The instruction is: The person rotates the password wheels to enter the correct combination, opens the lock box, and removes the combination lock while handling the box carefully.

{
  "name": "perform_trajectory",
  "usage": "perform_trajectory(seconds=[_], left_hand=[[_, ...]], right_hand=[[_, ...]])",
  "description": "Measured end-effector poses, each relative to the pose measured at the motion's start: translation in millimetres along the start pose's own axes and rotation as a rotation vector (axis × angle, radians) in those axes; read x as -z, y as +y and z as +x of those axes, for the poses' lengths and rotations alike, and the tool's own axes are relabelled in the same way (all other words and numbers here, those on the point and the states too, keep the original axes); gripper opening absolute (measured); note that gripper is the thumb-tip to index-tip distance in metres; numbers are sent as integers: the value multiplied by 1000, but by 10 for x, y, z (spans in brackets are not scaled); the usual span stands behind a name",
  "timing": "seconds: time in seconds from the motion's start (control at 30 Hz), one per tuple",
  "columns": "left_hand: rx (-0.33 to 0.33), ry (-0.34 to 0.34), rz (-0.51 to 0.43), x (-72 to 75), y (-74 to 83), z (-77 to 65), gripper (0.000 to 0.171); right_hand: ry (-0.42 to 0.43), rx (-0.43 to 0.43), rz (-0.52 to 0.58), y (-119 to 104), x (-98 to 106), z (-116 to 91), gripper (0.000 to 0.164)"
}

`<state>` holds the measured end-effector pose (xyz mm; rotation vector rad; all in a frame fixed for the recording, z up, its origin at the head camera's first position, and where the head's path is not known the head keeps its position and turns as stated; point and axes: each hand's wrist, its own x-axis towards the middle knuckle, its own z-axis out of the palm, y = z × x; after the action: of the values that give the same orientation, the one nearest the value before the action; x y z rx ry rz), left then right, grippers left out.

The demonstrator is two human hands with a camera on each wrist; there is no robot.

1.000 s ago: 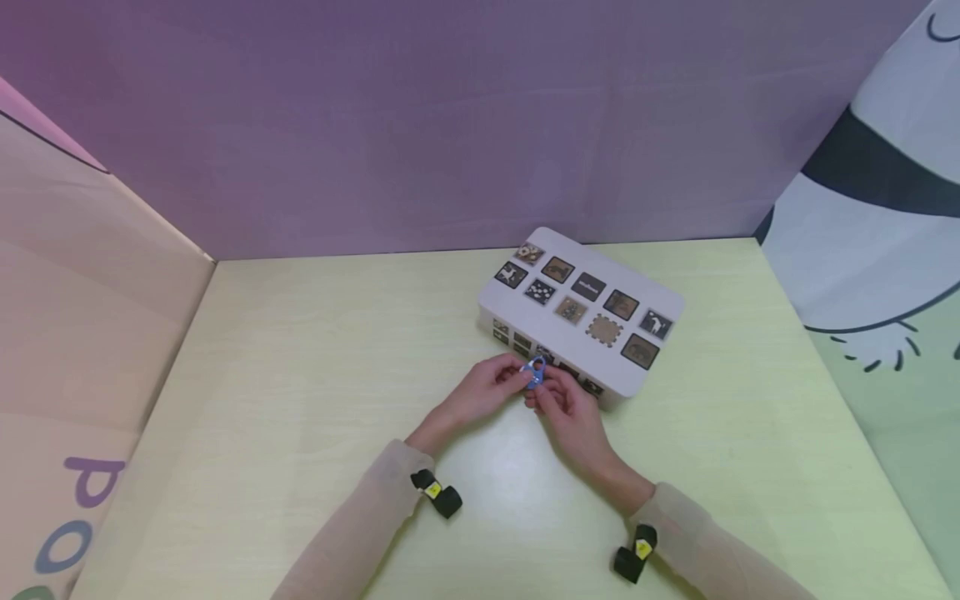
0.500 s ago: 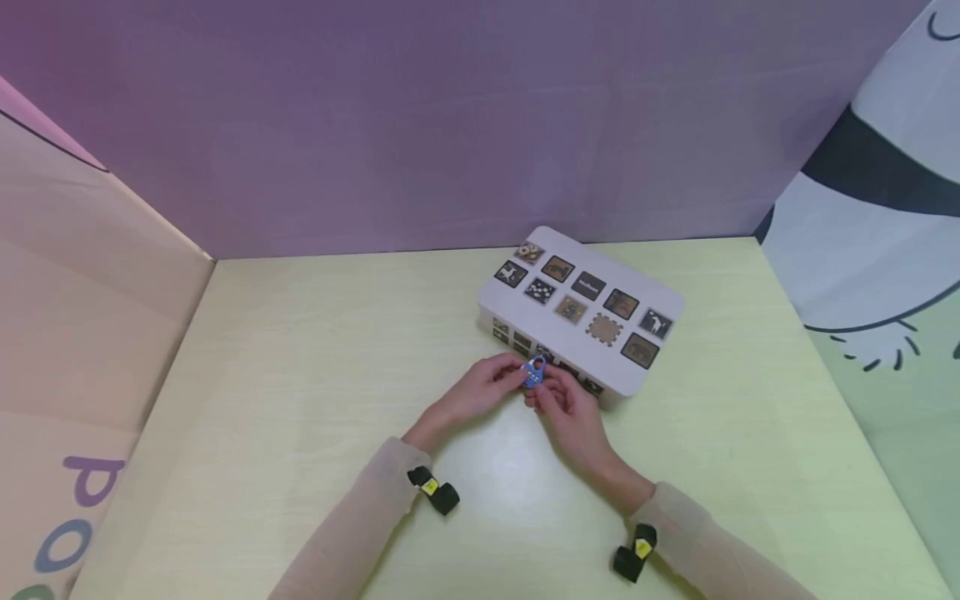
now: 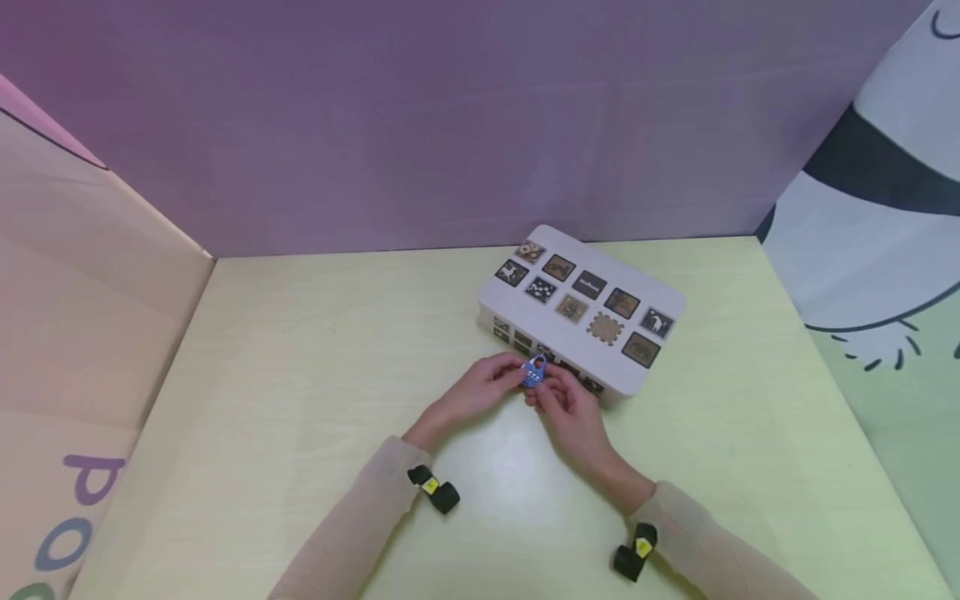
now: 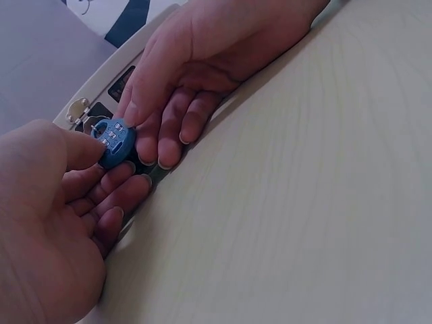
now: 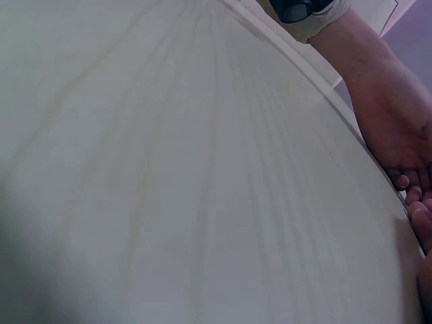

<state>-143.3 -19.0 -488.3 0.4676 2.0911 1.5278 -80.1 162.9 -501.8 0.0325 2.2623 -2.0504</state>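
Observation:
A small blue combination padlock (image 3: 534, 372) is between my two hands, at the front side of a white box (image 3: 551, 321) printed with dark and tan picture squares. My left hand (image 3: 483, 389) pinches the padlock from the left, thumb on its face. From the other side my right hand (image 3: 576, 417) pinches it with thumb and forefinger. Number dials show on the face of the padlock (image 4: 116, 140) in the left wrist view, and a metal clasp (image 4: 78, 111) on the box is just behind it. Whether the shackle runs through the clasp cannot be made out. The right wrist view leaves the padlock out.
The box lies at an angle on a pale wooden table (image 3: 315, 367), near its back edge. A purple wall (image 3: 420, 125) rises behind. Printed panels stand at the left (image 3: 67, 292) and right (image 3: 885, 250) sides.
The padlock has tilted slightly, so its dial face shows more plainly in the head view. Both hands keep their grip in nearly the same place.

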Motion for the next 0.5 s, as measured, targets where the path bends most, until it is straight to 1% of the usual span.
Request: perform_trajectory(seconds=[0.27, 0.5], left_hand=[[14, 12, 2, -9, 8, -4, 27], [13, 24, 14, -27, 8, -3, 26]], right_hand=[[0, -10, -4, 16, 8, 4, 35], [-4, -17, -2, 0, 10, -2, 36]])
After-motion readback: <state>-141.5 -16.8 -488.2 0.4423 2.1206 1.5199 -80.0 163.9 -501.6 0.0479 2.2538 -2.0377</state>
